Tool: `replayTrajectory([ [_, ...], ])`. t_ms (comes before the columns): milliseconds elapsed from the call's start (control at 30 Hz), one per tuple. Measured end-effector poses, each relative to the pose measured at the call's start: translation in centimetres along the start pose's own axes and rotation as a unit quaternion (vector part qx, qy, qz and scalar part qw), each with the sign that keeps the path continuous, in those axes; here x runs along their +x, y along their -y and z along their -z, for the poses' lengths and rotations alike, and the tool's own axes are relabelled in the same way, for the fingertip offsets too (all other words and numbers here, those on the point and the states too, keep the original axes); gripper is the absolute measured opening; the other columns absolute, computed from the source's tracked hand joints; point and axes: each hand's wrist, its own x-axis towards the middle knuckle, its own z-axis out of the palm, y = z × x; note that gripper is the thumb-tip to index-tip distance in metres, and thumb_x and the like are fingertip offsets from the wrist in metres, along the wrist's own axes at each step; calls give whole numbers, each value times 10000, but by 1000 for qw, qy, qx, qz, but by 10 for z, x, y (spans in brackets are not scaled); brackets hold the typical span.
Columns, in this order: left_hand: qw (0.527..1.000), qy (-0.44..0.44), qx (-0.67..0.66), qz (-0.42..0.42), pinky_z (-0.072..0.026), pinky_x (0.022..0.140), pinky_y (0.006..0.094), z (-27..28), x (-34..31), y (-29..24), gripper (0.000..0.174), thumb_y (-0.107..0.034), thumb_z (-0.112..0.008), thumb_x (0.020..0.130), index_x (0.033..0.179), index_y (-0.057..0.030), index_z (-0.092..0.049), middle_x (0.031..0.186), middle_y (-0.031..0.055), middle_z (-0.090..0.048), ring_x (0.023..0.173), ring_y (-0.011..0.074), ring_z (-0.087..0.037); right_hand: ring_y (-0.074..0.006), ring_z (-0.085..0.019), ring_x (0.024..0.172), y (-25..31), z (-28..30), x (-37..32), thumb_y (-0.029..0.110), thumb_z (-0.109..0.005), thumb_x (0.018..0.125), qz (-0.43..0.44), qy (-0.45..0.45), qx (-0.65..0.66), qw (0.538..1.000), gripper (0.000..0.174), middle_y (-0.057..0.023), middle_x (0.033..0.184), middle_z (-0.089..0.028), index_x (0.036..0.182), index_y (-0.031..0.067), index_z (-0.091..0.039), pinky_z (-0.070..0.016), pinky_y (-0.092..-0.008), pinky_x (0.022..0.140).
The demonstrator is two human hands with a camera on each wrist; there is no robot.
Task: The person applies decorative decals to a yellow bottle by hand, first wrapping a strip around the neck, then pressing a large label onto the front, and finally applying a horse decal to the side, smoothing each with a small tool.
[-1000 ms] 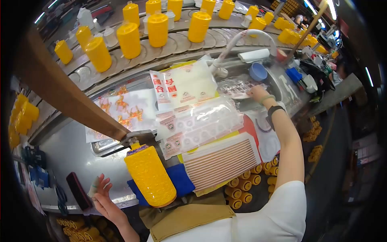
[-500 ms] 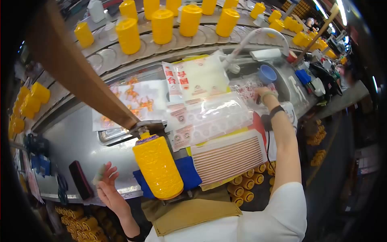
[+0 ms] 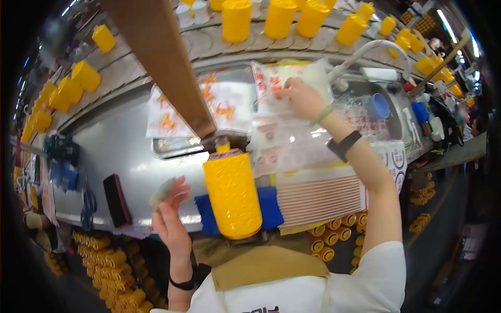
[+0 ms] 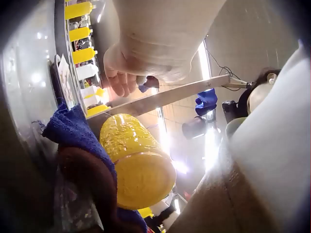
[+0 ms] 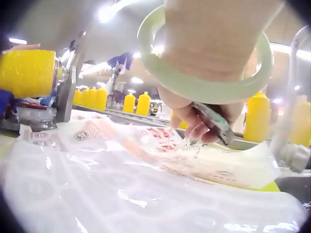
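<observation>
A yellow textured bottle [image 3: 232, 195] lies on its side over a blue cloth [image 3: 271, 206], its neck at a bracket on the wooden bar. My left hand [image 3: 172, 219] is beside it, fingers apart and loosely bent, with a pale grey-green covering or piece at the thumb side. In the left wrist view that hand [image 4: 141, 58] hangs above the bottle [image 4: 136, 165]. My right hand [image 3: 302, 99] is over the printed sheets [image 3: 269, 78]. In the right wrist view its bent fingers [image 5: 197, 127] pinch a small, clear, wet piece [image 5: 189, 145]; its exact shape is unclear.
The wooden bar [image 3: 167, 68] slants across the view. Behind the sink [image 3: 399, 117] runs a conveyor with yellow bottles [image 3: 236, 21]. A blue bowl [image 3: 378, 106], white faucet [image 3: 365, 49], striped sheet [image 3: 318, 198], orange-patterned sheet [image 3: 235, 101] and dark phone-like object [image 3: 117, 201] lie around.
My right hand has left the sink area and moved left over the printed sheets. The left hand stays beside the bottle. The head view has shifted, and the conveyor bottles have moved.
</observation>
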Motion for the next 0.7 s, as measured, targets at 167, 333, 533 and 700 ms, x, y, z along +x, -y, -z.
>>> replayTrajectory([
  [167,1000,19,5,22,-521,957,408,2,-7,-5,511,-356,-350,1127,1417,30,-515,1328,220,-646,1157,298,-653,-309,-613,1093,-30,-3,-11,-8,-573,857,-38,-8,-62,997,450,-103,1144,-609,1207,219,-741,-516,-410,934],
  [333,961,156,198,-116,-438,1083,468,-4,-17,-11,1045,-588,-876,744,1488,-13,-421,1481,202,-476,1358,339,-483,-305,-629,1060,-79,14,-62,71,-612,903,8,-71,-105,992,342,-95,1144,-606,1185,210,-745,-538,-422,895],
  [533,938,109,309,-115,-387,1128,428,-38,-28,-2,1241,-408,-1024,568,1528,-13,-345,1444,156,-398,1343,332,-445,-319,-671,1016,-110,10,-92,252,-716,915,-275,-82,103,952,279,-128,1082,-698,1148,109,-771,-525,-389,881],
  [700,972,171,157,23,-408,1137,410,-17,-37,17,1107,-240,-995,631,1527,6,-393,1473,157,-436,1340,327,-491,-174,-648,744,-106,1,-71,654,-870,690,-480,-56,306,820,744,-99,866,-718,1022,-6,-782,-491,-339,681],
])
